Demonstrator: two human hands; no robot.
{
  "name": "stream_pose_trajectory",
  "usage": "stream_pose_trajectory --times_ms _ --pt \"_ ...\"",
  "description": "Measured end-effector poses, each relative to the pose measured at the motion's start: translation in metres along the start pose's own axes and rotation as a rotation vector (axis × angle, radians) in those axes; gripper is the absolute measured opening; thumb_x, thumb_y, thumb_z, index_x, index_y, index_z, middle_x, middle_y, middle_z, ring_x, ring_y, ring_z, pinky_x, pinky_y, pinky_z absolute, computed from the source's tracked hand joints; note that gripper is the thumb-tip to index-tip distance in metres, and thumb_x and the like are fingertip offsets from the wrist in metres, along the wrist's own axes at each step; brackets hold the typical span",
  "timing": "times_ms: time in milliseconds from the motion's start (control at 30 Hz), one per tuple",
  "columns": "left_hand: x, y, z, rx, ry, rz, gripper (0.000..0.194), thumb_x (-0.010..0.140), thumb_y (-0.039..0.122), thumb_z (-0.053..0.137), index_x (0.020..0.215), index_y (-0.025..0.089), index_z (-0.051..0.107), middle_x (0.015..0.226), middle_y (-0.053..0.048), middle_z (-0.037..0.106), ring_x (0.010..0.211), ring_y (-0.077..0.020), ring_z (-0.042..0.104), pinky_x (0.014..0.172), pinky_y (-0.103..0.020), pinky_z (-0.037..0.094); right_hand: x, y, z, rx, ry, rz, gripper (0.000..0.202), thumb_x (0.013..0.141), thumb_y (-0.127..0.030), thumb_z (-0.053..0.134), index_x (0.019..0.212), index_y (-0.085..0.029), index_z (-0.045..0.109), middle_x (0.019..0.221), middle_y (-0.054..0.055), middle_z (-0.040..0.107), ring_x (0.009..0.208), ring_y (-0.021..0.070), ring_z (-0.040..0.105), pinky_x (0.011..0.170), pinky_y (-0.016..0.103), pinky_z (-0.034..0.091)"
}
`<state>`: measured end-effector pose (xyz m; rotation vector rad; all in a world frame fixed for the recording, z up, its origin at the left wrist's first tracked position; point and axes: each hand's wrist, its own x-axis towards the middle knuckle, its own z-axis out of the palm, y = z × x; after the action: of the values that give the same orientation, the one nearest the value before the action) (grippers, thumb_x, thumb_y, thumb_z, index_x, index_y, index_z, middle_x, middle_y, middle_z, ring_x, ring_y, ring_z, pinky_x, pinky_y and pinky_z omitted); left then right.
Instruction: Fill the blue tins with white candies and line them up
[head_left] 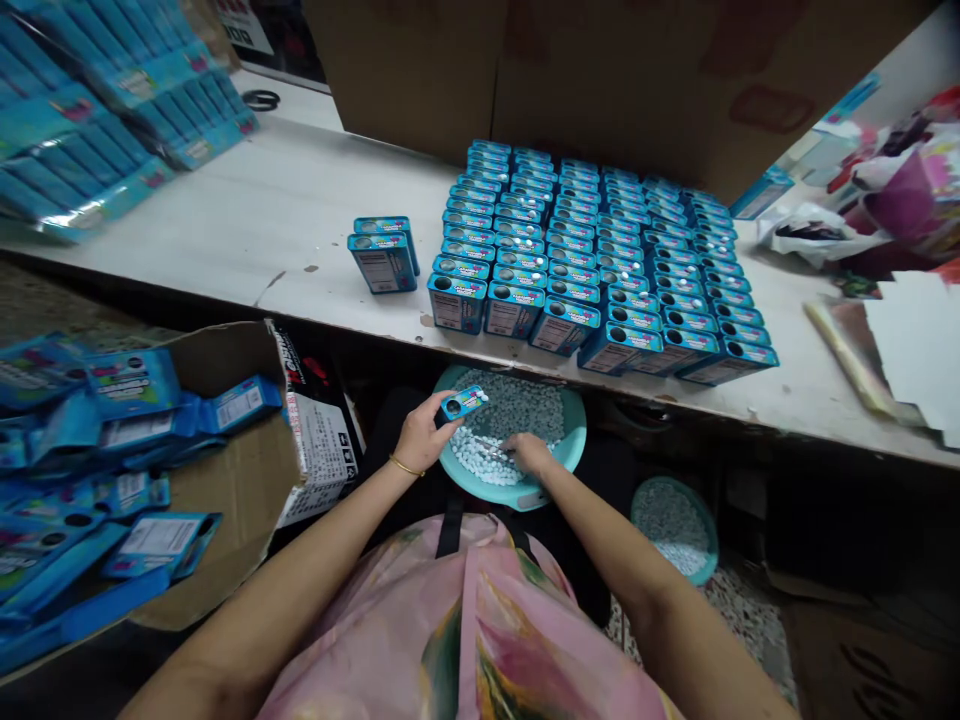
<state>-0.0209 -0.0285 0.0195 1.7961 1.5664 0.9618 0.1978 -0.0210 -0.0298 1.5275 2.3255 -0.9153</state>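
My left hand [424,432] holds a small blue box [463,402] by its left end, above the left part of a turquoise basin [576,430]. A few white pieces lie on the right end of the box's top, beside a dark round spot. The basin holds many small white pellets [517,400]. My right hand [527,453] reaches down into the pellets with its fingers bent round a shiny metal scoop [496,452], partly hidden by the hand.
Rows of upright blue boxes [562,255] fill the middle of the white table [300,215]; two more stand left of them. A carton [225,480] of blue boxes is at left. A smaller basin [712,545] sits lower right. Large cardboard [600,90] stands behind.
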Motion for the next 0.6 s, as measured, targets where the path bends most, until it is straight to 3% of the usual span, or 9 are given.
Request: stream_pose_trajectory --times_ms 133,233,400,500,600 --pt "0.002 -0.002 -0.002 -0.004 0.02 -0.013 0.038 0.071 0.029 0.056 0.108 0.018 0.051 0.1 -0.003 0.06 0.088 -0.0169 0.057 0.082 -0.029 0.043 -0.022 0.021 -0.028 0.068 0.032 -0.029 0.033 0.075 -0.015 0.046 0.103 -0.022 0.062 0.1 0.002 0.062 0.092 0.0139 0.054 0.078 0.022 0.039" --pt "0.003 -0.001 0.001 0.015 0.006 0.005 0.039 0.071 0.027 0.055 0.109 0.018 0.05 0.102 -0.005 0.06 0.09 -0.0179 0.057 0.082 -0.03 0.043 -0.046 0.02 -0.063 0.128 0.103 -0.099 0.031 0.077 -0.017 0.044 0.102 -0.022 0.063 0.093 0.002 0.063 0.087 0.0129 0.054 0.076 0.021 0.038" --pt "0.002 0.001 0.014 0.088 -0.042 0.122 0.043 0.069 0.017 0.052 0.112 0.019 0.048 0.111 -0.006 0.056 0.102 -0.0205 0.052 0.09 -0.035 0.04 -0.071 -0.019 -0.113 -0.027 0.19 -0.135 0.029 0.079 -0.019 0.041 0.097 -0.025 0.064 0.088 0.002 0.061 0.086 0.0138 0.054 0.071 0.021 0.036" --pt "0.002 0.001 0.019 0.131 -0.06 0.175 0.046 0.067 0.013 0.051 0.113 0.018 0.048 0.111 -0.008 0.056 0.104 -0.0216 0.051 0.091 -0.037 0.039 -0.074 -0.042 -0.126 -0.226 0.169 -0.056 0.03 0.079 -0.016 0.039 0.093 -0.025 0.064 0.089 0.004 0.06 0.085 0.0156 0.054 0.068 0.023 0.034" --pt "0.002 0.001 0.018 0.148 -0.051 0.168 0.046 0.068 0.013 0.051 0.113 0.018 0.047 0.111 -0.008 0.056 0.103 -0.0218 0.051 0.09 -0.037 0.04 -0.077 -0.046 -0.129 -0.301 0.13 -0.008 0.032 0.079 -0.015 0.038 0.095 -0.027 0.063 0.092 0.004 0.06 0.086 0.016 0.053 0.066 0.023 0.033"
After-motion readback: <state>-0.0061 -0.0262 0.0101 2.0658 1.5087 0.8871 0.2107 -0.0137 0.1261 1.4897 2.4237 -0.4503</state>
